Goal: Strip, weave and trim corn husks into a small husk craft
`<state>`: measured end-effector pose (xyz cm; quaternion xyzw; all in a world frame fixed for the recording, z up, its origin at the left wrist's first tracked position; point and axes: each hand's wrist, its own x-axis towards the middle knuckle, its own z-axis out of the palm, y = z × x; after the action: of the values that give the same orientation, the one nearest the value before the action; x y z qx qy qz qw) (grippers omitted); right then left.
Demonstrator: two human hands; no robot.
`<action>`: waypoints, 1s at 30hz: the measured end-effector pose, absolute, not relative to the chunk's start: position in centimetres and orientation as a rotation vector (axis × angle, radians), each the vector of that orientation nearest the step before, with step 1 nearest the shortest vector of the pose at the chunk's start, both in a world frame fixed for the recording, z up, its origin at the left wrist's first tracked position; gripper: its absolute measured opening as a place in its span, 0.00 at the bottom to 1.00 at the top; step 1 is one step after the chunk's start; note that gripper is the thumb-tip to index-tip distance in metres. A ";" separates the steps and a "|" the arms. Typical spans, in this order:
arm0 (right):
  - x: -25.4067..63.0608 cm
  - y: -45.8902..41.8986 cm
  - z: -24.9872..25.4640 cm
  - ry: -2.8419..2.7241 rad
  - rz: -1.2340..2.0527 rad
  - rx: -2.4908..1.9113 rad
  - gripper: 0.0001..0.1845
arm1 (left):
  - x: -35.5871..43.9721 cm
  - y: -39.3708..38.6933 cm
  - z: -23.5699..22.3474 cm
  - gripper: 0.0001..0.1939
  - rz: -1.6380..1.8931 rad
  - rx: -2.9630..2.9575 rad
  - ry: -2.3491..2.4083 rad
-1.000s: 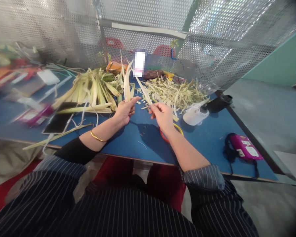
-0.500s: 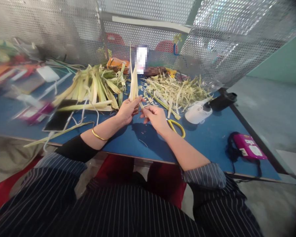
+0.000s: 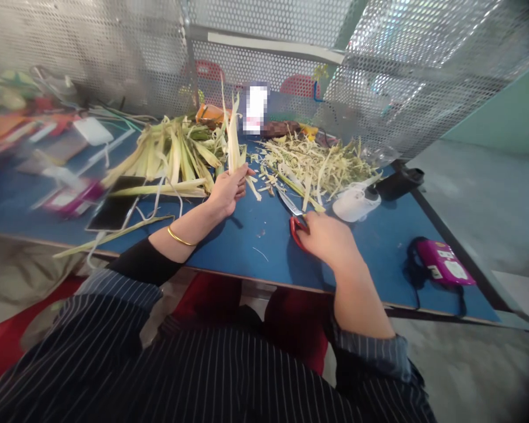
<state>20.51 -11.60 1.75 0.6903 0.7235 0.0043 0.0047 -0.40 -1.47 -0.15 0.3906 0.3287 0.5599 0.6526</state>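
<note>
My left hand is closed round a bunch of pale yellow leaf strips that stand upright above the blue table. My right hand rests palm down on the handles of the scissors, which lie on the table with red and yellow handles and blades pointing away. The fingers curl over the handles. A pile of long pale leaves lies behind my left hand. A heap of cut leaf scraps lies behind the scissors.
A dark phone and a long single leaf lie at the left. A white gadget, a black object and a magenta device with a black strap sit at the right. Perforated metal screens close the back.
My right hand has let go of the leaf strip and dropped to the scissors on the table. My left hand keeps the bunch upright.
</note>
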 end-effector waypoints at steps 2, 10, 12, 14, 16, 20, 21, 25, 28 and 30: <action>21.3 -12.7 0.9 2.252 0.058 2.159 0.16 | -0.5 -1.5 0.1 0.15 1.278 0.848 0.753; 23.5 -11.1 -0.1 2.197 -0.197 2.258 0.35 | -1.3 -1.2 0.6 0.13 1.194 0.677 0.719; 24.2 -11.0 0.0 2.211 -0.457 2.433 0.39 | -1.4 -1.1 0.6 0.12 1.206 0.685 0.719; 24.6 -11.7 -0.1 2.180 -0.994 2.634 0.40 | -1.4 -1.2 0.6 0.11 1.219 0.687 0.738; 24.5 -12.9 -0.3 2.082 -1.715 2.672 0.39 | -1.3 -1.3 0.7 0.09 1.228 0.687 0.749; 22.4 -15.8 -0.9 1.903 -2.742 2.222 0.34 | -1.0 -1.5 0.7 0.09 1.277 0.691 0.755; 21.6 -16.4 -1.0 1.883 -2.866 2.100 0.32 | -1.0 -1.5 0.7 0.09 1.298 0.693 0.759; 18.1 -17.5 -1.1 1.881 -3.086 1.730 0.29 | -0.8 -1.6 0.5 0.09 1.395 0.733 0.769; 16.2 -17.2 -0.7 1.849 -3.139 1.643 0.32 | -0.7 -1.7 0.3 0.10 1.462 0.779 0.745; 15.4 -16.6 -0.4 1.821 -3.123 1.686 0.32 | -0.6 -1.8 0.3 0.10 1.483 0.793 0.728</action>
<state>15.36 -16.62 -0.36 0.3852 0.4162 -0.7137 -0.4110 -0.60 -1.80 0.33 0.3434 0.3152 0.6420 0.6087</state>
